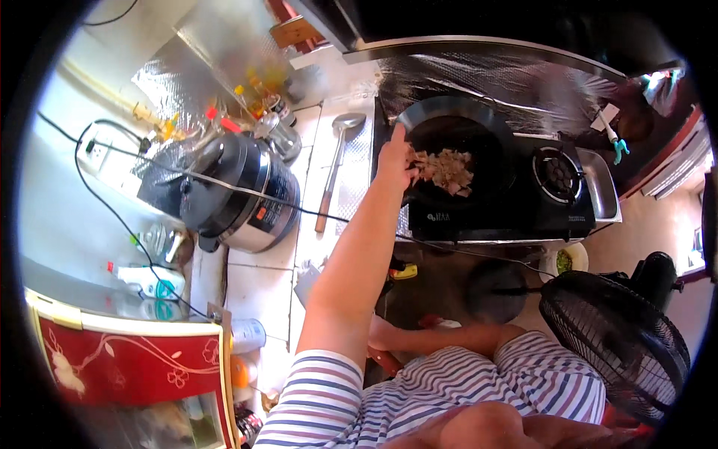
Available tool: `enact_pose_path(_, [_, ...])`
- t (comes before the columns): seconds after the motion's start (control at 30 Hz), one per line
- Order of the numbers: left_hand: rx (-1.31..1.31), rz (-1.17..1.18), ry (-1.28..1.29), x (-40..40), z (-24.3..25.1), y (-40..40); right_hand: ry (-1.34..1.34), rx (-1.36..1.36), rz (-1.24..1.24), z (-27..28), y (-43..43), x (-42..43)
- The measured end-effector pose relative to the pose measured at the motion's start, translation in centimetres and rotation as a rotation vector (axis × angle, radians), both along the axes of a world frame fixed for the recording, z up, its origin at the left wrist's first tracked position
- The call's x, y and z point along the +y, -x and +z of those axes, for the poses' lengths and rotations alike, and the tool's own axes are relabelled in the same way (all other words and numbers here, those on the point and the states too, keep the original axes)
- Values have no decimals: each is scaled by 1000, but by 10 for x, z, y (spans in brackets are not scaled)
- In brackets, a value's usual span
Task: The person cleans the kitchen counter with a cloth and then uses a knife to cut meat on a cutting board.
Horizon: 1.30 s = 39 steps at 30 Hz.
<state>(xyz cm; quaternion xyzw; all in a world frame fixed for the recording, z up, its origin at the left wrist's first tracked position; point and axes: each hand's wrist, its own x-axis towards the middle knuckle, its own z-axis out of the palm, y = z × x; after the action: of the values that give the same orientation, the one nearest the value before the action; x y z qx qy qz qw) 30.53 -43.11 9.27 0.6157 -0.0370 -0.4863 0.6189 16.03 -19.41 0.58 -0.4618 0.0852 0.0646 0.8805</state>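
Observation:
My left hand [397, 163] reaches over the left rim of a dark wok [491, 126], its fingers close to a heap of sliced, pale brown meat-like pieces [449, 171]. Whether any pieces are in the fingers cannot be made out. The wok stands over the left side of a black two-burner gas stove [505, 221]. My right hand [384, 359] is low, in front of my body, and partly hidden behind my left arm; what it holds, if anything, is unclear. On the counter left of the stove lies a metal wok spatula [338, 146] with a wooden handle.
A black electric cooker [241, 191] sits left, with a cord [280, 199] crossing the counter and my arm's path. Bottles [280, 132] stand behind it. A range hood [482, 47] overhangs the stove. To the right are a fan [614, 348] and a bowl of greens [564, 262].

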Motion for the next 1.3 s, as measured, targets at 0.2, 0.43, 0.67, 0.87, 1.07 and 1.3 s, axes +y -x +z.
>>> enact_pose_path(0.2, [-69,28,211,-2,-22,-4,-9,28,-45,-6,-3,1])
enact_pose_path(0.43, [-375,-23,501,161,96,19,-27,115,140,-1,-2,23])
enact_pose_path(0.67, [-898,683,10,441,70,72,198,206,209,22,-6,33])
enact_pose_path(0.87, [-673,678,-959,551,-33,185,334,100,456,19,-17,44])
enact_pose_path(1.07, [-942,580,-1052,533,-84,178,904,-241,567,8,10,63])
enact_pose_path(1.3, [-915,430,-1035,514,-89,148,1360,-395,672,44,34,79])
